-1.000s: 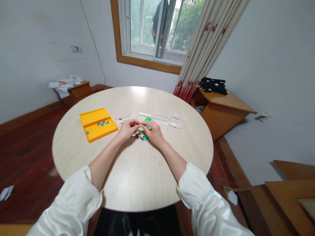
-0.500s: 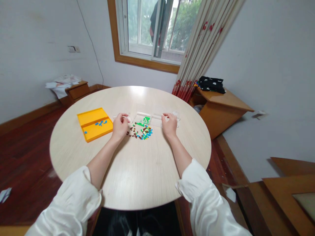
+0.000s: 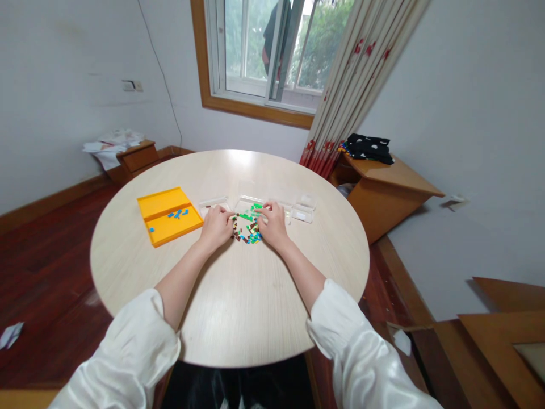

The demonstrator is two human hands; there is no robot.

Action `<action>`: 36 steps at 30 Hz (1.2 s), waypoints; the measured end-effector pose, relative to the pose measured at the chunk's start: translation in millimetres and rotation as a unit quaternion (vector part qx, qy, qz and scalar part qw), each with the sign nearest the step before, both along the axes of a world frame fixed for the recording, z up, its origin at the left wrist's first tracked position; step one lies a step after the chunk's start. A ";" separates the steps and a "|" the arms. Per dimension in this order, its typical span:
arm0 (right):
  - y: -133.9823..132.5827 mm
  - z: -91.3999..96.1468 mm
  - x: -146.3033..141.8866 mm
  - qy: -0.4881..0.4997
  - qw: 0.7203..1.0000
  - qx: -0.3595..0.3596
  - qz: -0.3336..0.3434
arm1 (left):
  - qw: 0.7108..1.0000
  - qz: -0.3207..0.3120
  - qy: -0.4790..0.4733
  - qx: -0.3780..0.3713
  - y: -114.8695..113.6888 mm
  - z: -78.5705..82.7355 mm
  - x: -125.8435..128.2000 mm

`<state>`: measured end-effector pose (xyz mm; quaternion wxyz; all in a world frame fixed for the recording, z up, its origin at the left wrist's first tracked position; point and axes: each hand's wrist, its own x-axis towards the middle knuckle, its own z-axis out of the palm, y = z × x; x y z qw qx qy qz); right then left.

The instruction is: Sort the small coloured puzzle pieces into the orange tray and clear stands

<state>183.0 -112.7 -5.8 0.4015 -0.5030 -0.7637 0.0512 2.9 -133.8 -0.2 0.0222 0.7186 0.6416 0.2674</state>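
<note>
A loose pile of small toy building bricks [image 3: 251,238] in brown, green, blue and yellow lies on the round table. At its left edge is my left hand [image 3: 217,227], fingers bent together by the brown bricks. My right hand [image 3: 273,226] reaches over the pile's right side with its thumb and fingertips drawn together. Whatever the fingertips hold is too small to make out. Behind the pile, a clear plastic box [image 3: 242,204] contains green bricks [image 3: 256,207]. Another clear box [image 3: 208,201] sits behind my left hand, partly covered by it.
An open yellow case [image 3: 164,200] with several blue bricks [image 3: 177,213] lies on the left of the pale table [image 3: 230,307]. A small clear box [image 3: 303,212] is right of my right hand. Beyond the table stand a wooden cabinet [image 3: 383,199] and a curtain [image 3: 353,74].
My right hand has moved left from the clear boxes to the brick pile. My left hand has shifted slightly right and down, to the brown bricks. The view has turned slightly.
</note>
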 end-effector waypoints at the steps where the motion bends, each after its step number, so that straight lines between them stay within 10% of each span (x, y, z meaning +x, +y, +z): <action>1: -3.1 0.2 -3.7 -0.022 1.000 -0.015 0.010 | 1.000 -0.003 0.019 -0.005 -1.5 0.6 1.0; 12: -15.3 6.0 -12.0 -0.145 0.986 -0.077 0.029 | 0.995 -0.016 0.089 -0.037 -6.1 5.5 6.5; 36: -12.0 4.1 -11.9 -0.089 0.990 -0.075 0.076 | 0.995 -0.096 0.020 -0.012 -1.5 -3.7 5.5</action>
